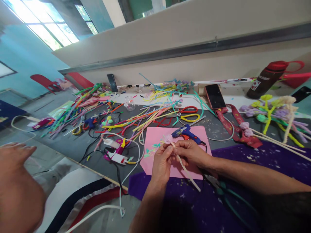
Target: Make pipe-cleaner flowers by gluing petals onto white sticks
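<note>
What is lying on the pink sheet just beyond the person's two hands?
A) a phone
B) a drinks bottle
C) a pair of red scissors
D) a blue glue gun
D: the blue glue gun lies on the pink sheet right behind the left hand and right hand, which hold a thin stick with a small pale flower at its tip.

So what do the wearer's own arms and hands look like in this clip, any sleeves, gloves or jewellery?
Both forearms are bare: no sleeves reach them. The left hand and right hand wear no gloves, and no rings, watch or bracelet show. Nothing is marked on either arm.
</note>
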`<state>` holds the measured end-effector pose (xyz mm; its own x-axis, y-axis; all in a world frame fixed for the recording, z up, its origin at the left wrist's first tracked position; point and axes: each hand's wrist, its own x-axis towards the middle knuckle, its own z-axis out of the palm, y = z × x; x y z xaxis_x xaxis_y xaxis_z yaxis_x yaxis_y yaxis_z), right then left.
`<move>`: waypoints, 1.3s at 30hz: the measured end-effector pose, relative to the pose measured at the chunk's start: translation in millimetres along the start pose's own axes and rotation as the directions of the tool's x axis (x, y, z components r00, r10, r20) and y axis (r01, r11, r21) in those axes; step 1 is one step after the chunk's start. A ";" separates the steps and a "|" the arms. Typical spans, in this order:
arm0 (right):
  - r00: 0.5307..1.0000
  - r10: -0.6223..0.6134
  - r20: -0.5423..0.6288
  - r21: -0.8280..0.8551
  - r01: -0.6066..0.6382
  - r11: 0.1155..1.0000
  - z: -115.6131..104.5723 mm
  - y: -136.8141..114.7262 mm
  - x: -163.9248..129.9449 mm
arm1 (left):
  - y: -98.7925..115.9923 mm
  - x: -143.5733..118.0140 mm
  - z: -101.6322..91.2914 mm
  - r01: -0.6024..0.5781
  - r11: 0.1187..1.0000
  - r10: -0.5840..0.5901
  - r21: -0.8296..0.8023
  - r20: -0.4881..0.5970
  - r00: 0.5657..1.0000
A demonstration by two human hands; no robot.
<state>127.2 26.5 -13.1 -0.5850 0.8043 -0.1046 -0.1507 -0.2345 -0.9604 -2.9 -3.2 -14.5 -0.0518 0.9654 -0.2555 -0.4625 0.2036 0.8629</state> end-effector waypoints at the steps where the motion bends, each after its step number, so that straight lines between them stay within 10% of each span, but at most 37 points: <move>1: 1.000 0.000 -0.003 -0.012 0.000 1.000 0.1 -0.3 0.0 | 0.1 0.1 0.2 -0.001 1.000 0.001 0.002 -0.002 1.000; 18: 0.980 -0.187 -0.068 -0.330 0.155 0.931 1.8 3.4 1.6 | 1.3 -1.0 4.0 0.019 0.998 -0.020 -0.053 -0.019 1.000; 39: 0.969 -0.173 -0.179 -0.180 0.141 0.973 -35.1 -33.9 3.3 | 11.0 2.3 -10.9 0.324 0.897 -0.308 -0.302 0.101 0.946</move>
<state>158.3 56.3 10.0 -0.3980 0.9172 0.0187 -0.0853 -0.0167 -0.9962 -17.7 -0.6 -10.3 0.1827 0.8672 -0.4633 -0.6986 0.4461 0.5595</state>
